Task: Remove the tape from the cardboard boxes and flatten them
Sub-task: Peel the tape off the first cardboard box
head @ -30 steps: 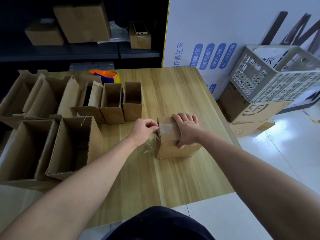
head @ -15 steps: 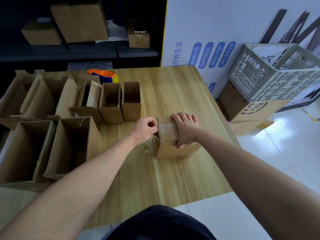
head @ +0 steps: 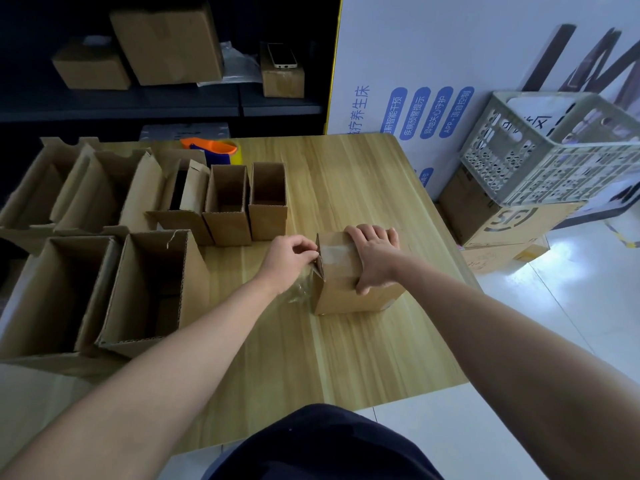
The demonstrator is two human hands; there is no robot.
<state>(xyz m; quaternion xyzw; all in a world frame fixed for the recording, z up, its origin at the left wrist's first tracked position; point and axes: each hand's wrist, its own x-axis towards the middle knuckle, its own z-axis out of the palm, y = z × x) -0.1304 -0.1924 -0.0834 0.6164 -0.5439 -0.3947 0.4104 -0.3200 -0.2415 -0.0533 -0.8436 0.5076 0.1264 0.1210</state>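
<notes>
A small closed cardboard box [head: 341,292] sits in the middle of the wooden table [head: 363,341], with clear tape [head: 334,252] across its top. My right hand [head: 375,261] lies over the box's top and grips its near side. At the box's upper left edge, my left hand [head: 292,256] pinches the tape's end. A loose strip of clear tape [head: 299,292] hangs down beside the box's left face, below my left wrist.
Several open cardboard boxes [head: 156,292] stand along the table's left side. An orange and blue tape dispenser [head: 216,150] sits behind them. A grey plastic crate [head: 554,150] rests on stacked boxes to the right. More boxes lie on the dark shelf [head: 166,43] behind.
My left hand has shifted slightly along the box's top left edge, working at the tape. The right hand keeps its hold on the box.
</notes>
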